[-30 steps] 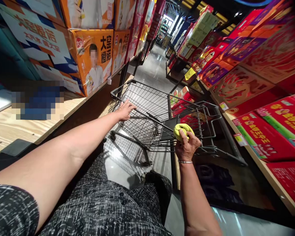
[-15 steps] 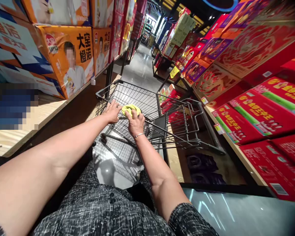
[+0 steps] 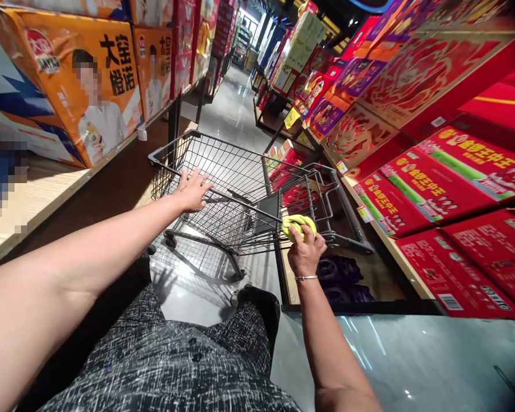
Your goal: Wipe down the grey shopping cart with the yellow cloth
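Observation:
A dark wire shopping cart [image 3: 223,154] stands sideways in front of me, its long handle bar [image 3: 360,229] off to the right. My right hand [image 3: 306,249] grips a bunched yellow-green cloth [image 3: 299,223] on the near top rail, beside the dark flat panel [image 3: 264,214]. My fingers press the cloth down from above, and the part under them is hidden. My left hand [image 3: 193,191] is open, fingers spread, at the near top rail further left. It holds nothing; whether it rests on the rail, I cannot tell.
Orange boxes [image 3: 75,91] are stacked on a wooden shelf at left. Red boxes [image 3: 429,194] and gold-patterned boxes [image 3: 438,74] fill the slanted shelf at right. Dark purple packages [image 3: 339,274] lie low under it. A tiled aisle [image 3: 232,103] runs ahead between the shelves.
My right hand has slid the cloth rightward along the cart's near rail, away from my left hand. The left hand stays near the same stretch of rail. The view has shifted slightly.

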Demonstrator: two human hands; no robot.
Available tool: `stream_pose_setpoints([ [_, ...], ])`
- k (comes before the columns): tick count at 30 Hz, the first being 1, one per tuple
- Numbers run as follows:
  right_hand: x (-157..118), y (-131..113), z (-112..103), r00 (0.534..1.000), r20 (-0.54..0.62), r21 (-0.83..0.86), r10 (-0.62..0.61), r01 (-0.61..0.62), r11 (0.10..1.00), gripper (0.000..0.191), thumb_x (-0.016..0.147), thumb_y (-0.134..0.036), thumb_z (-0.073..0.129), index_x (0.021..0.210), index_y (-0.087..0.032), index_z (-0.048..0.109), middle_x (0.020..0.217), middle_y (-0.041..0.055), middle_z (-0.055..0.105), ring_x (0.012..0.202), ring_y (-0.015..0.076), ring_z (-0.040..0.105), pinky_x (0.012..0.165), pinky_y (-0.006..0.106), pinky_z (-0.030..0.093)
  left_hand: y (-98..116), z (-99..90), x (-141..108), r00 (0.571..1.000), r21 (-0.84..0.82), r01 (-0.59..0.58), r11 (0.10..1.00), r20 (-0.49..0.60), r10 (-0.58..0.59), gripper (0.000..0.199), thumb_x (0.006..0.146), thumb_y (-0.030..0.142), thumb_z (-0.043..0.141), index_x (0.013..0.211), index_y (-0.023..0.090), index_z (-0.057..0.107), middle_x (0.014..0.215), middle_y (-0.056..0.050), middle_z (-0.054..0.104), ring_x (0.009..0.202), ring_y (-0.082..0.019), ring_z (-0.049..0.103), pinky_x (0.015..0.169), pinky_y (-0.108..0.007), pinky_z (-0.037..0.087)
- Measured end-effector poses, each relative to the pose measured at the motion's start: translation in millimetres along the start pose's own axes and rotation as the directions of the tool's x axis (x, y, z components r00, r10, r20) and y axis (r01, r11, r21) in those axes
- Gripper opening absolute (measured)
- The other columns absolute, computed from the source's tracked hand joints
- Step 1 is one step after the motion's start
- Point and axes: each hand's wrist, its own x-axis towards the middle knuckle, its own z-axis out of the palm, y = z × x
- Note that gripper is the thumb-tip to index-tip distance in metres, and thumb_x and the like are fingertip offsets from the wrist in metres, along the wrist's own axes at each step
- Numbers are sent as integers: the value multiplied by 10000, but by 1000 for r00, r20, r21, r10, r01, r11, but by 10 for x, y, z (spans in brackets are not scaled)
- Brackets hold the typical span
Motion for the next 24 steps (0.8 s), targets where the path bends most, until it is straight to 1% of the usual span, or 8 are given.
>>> stream_pose_setpoints([
  [3,-33,-318,253,999,-14,61,45,-45,997,395,891,-162,512,1211,-325,676,1267,88,524,1117,285,362,929,422,313,215,7,3,983,-48,-185,982,6,185,701,831,309,593,1489,276,353,1563,-57,338,1500,-290,124,1195,-565,-53],
  [7,-76,-1061,755,981,180,164,-67,38,986,440,952,-157,416,1269,-366,639,1254,88,533,1103,265,365,942,430,308,336,20,-6,986,-80,-164,983,0,165,691,822,259,600,1471,313,369,1461,-47,447,1440,-257,283,1191,-578,-62],
  [11,-273,-1704,1122,877,378,234,-296,219,947,472,990,-161,374,1404,-350,503,1312,73,525,1097,236,386,911,452,327,295,30,-1,989,-102,-147,984,4,148,682,804,234,611,1449,308,402,1473,-50,428,1478,-288,199,1186,-580,-91],
  [13,-386,-1863,1211,827,398,281,-398,303,911,413,983,-156,426,1331,-333,560,1274,28,558,1092,207,396,911,424,331,268,39,7,987,-105,-158,982,7,160,689,799,222,607,1449,309,398,1481,-49,422,1488,-295,169,1185,-586,-90],
  [15,-453,-1896,1244,793,396,317,-463,356,879,328,959,-156,497,1194,-335,640,1214,-28,593,1083,181,404,918,390,329,249,50,16,984,-105,-177,979,4,179,705,788,195,602,1450,313,390,1488,-45,417,1494,-297,152,1184,-595,-79],
  [18,-428,-1730,1190,769,386,328,-509,402,855,277,950,-171,535,1124,-341,668,1191,-55,610,1087,170,408,933,379,319,234,65,30,983,-116,-181,977,-3,182,699,787,181,599,1444,312,397,1487,-39,423,1496,-304,141,1182,-612,-62],
  [22,-257,-1150,895,791,358,283,-497,415,865,295,975,-240,509,1197,-372,650,1256,-18,593,1100,199,402,908,388,322,206,81,53,984,-119,-180,976,-12,180,650,812,175,587,1428,299,422,1468,-40,448,1500,-292,133,1178,-623,-62],
  [24,-177,-767,663,845,318,225,-430,373,900,318,972,-246,506,1224,-374,651,1291,22,579,1122,233,389,903,410,317,176,85,68,983,-119,-181,976,-7,182,635,820,172,578,1425,296,427,1459,-39,460,1502,-282,129,1177,-625,-61],
])
